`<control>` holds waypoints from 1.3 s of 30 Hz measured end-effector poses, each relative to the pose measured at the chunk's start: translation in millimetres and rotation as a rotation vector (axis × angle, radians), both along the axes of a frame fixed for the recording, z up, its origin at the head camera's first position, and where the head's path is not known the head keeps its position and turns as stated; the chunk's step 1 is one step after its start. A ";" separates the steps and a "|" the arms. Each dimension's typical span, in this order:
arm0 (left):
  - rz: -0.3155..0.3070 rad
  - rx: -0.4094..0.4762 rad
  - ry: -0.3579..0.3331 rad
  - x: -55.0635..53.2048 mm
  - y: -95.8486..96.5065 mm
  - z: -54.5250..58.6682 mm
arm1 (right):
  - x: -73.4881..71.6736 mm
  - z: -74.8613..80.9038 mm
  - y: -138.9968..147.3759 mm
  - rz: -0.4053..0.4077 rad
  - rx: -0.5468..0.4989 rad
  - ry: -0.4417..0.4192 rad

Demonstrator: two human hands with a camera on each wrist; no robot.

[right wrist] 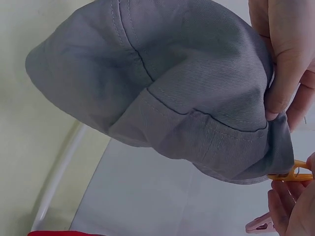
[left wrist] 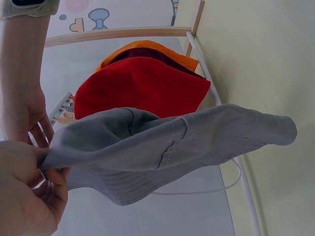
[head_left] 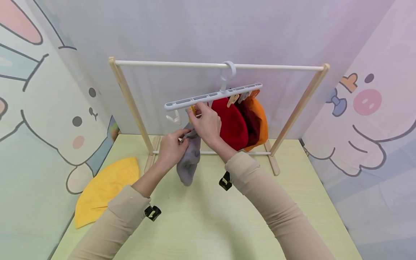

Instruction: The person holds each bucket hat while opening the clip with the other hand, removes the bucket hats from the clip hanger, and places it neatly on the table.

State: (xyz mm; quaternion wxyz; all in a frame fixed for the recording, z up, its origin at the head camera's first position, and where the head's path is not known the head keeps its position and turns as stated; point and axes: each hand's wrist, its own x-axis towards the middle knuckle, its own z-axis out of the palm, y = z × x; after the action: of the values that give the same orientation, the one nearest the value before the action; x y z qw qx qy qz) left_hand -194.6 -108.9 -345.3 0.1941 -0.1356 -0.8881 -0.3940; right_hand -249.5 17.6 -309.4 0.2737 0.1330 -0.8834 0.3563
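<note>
A grey bucket hat (head_left: 190, 159) hangs crown down below the left half of a pale hanger (head_left: 182, 104). My left hand (head_left: 171, 150) pinches the hat's brim between thumb and fingers. Close above it, my right hand (head_left: 208, 124) pinches a yellow clip (right wrist: 301, 172) on the hanger. The right wrist view shows the clip's jaws at the edge of the grey brim; how firmly they bite is unclear. Beside the right hand a red hat (head_left: 229, 122), a dark maroon hat (head_left: 253, 124) and an orange hat (head_left: 261, 122) hang in a row.
The hanger hooks over the white bar (head_left: 162, 64) of a wooden-legged rack (head_left: 130, 101). A white clip (head_left: 175, 118) dangles at the hanger's left end. On the table (head_left: 195, 224) a yellow hat (head_left: 107, 187) lies at left. Cartoon-printed walls enclose the sides.
</note>
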 end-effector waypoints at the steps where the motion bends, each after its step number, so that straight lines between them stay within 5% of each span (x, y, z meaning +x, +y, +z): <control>1: 0.003 -0.001 -0.001 0.1 -0.2 0.1 | 0.0 -0.1 0.1 0.001 -0.001 -0.001; 39: 0.023 -0.025 0.045 0.3 -8.1 -8.4 | 0.3 -1.1 0.4 -0.003 -0.065 0.026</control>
State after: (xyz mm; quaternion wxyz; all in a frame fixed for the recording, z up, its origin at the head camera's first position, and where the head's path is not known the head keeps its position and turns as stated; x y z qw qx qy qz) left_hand -194.3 -116.9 -353.7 0.2171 -0.1366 -0.8897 -0.3776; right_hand -249.1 18.0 -310.5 0.2898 0.1274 -0.8679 0.3829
